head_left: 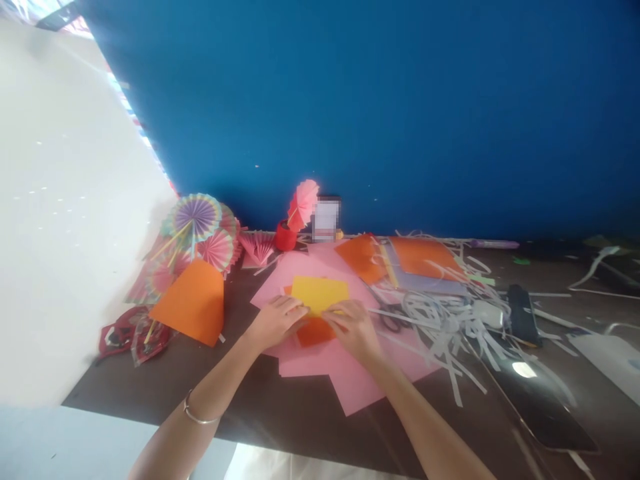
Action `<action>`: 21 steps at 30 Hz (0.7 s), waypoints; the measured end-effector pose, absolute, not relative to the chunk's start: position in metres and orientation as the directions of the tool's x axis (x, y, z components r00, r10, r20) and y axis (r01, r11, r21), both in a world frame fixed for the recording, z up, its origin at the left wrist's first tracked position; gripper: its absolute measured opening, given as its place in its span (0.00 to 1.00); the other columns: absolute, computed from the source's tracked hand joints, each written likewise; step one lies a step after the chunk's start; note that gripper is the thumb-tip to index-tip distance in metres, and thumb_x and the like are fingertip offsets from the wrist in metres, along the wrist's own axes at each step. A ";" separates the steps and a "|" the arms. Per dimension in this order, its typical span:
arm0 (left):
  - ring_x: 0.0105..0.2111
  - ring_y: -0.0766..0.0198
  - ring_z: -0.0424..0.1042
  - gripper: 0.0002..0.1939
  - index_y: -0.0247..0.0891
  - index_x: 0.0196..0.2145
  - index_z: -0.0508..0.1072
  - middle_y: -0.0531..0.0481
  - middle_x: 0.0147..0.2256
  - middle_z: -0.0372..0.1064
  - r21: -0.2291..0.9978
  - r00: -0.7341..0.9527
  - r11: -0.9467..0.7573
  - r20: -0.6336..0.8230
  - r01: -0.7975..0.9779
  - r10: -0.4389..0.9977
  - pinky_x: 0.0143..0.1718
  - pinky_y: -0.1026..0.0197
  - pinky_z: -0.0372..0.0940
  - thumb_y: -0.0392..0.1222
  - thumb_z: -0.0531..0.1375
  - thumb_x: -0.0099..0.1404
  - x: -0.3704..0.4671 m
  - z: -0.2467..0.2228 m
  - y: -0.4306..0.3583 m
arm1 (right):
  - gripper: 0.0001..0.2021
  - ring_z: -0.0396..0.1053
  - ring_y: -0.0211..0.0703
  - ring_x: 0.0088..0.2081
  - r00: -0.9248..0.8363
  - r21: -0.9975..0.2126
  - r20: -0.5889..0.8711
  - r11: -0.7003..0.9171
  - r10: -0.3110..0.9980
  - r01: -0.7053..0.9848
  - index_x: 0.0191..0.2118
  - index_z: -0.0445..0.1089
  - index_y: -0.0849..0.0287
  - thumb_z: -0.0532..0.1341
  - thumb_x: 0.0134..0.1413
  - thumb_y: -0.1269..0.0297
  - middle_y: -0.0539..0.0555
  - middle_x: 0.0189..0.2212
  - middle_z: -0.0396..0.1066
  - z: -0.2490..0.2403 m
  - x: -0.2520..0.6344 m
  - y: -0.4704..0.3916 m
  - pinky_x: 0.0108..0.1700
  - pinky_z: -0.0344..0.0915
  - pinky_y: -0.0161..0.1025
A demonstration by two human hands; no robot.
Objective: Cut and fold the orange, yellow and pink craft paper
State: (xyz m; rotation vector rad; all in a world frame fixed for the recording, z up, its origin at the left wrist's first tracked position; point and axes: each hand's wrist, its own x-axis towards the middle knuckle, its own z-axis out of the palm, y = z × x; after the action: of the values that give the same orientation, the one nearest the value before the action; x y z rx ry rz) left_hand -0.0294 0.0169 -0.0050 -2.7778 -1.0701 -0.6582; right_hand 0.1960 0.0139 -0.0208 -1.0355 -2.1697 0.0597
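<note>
Brown tabletop (280, 413) gives you room between its near edge and the pink sheets (310, 367) under an orange sheet (316, 335). Over it your left hand (279, 323) and right hand (356, 328), both narrowed, pinch the near edge of the yellow paper (320, 291); white strips (445, 321) crowd your right, and paper fans (197, 217) stand far left by the blue wall (380, 120).

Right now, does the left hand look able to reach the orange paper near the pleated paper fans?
Probably yes: nothing bulky seems to block the left hand from that orange paper, though it is occupied at the yellow paper.
</note>
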 end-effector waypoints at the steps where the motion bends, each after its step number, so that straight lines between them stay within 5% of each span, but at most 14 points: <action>1: 0.39 0.60 0.66 0.09 0.37 0.41 0.68 0.46 0.38 0.69 0.054 0.677 -0.752 0.396 0.657 0.620 0.41 0.58 0.62 0.39 0.50 0.66 -0.028 -0.006 0.017 | 0.10 0.66 0.41 0.33 -0.432 -0.321 0.571 0.674 0.698 0.665 0.31 0.74 0.53 0.56 0.57 0.68 0.51 0.28 0.73 -0.022 0.195 0.013 0.42 0.57 0.43; 11: 0.40 0.62 0.66 0.11 0.38 0.42 0.70 0.48 0.38 0.68 0.094 0.746 -0.780 0.240 0.619 0.621 0.40 0.59 0.61 0.38 0.50 0.67 -0.034 -0.012 0.023 | 0.10 0.66 0.43 0.36 -0.574 -0.287 0.386 0.686 0.722 0.669 0.34 0.73 0.55 0.56 0.56 0.72 0.53 0.33 0.72 -0.017 0.204 0.011 0.43 0.59 0.45; 21: 0.38 0.64 0.68 0.12 0.41 0.40 0.73 0.50 0.38 0.70 0.364 0.640 -0.689 0.264 0.626 0.721 0.40 0.61 0.63 0.43 0.50 0.67 -0.039 -0.010 0.023 | 0.06 0.68 0.44 0.38 -0.438 -0.511 0.371 0.574 0.818 0.639 0.26 0.69 0.56 0.59 0.53 0.65 0.53 0.34 0.70 -0.022 0.207 0.014 0.42 0.65 0.45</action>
State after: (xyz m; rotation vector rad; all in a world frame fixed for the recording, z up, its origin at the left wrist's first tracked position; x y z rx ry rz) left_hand -0.0392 0.0235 -0.0100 -3.0589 -1.2792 -0.6720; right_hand 0.2074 0.0145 -0.0218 -1.1586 -2.2156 0.3956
